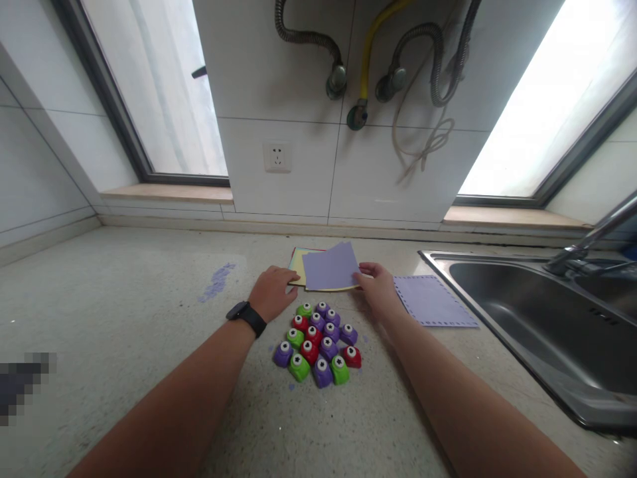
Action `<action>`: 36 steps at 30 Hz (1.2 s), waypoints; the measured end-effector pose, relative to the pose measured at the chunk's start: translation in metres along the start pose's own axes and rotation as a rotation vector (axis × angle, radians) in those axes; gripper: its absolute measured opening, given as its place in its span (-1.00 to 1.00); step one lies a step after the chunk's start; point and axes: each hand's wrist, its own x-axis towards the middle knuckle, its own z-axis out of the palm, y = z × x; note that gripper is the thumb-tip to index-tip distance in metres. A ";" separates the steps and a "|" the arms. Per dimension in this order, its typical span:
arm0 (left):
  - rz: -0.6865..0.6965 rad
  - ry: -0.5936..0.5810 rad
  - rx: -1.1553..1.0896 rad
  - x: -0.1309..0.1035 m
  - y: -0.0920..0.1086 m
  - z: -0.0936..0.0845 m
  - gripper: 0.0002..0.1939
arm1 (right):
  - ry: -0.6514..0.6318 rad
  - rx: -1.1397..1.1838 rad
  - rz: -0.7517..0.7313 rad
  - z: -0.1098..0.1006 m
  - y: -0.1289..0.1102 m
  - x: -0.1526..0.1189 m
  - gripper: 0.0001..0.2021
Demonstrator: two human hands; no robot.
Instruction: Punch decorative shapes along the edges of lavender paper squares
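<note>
A purple sheet of paper lies slightly turned on top of a stack of coloured paper, whose yellow sheet shows at the left and lower edges. My right hand pinches the purple sheet at its lower right corner, thumb on top. My left hand, with a black watch on the wrist, grips the left edge of the stack between thumb and fingers. Just in front of the paper sits a cluster of craft punches in purple, green and red, with white buttons on top.
Right of my right hand lies a purple sheet with small holes along its edges, close to a steel sink. Purple paper bits are heaped on the speckled counter at left. Pipes and a socket are on the wall.
</note>
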 end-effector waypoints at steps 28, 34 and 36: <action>-0.401 0.057 -1.174 0.001 0.020 0.002 -0.56 | -0.280 0.387 0.070 0.012 -0.022 -0.025 -0.52; -0.418 0.042 -1.161 -0.002 0.022 0.003 -0.54 | -0.262 0.293 0.027 0.011 -0.020 -0.026 -0.62; -0.418 0.046 -1.148 -0.002 0.021 0.003 -0.54 | -0.243 0.263 0.018 0.010 -0.019 -0.025 -0.63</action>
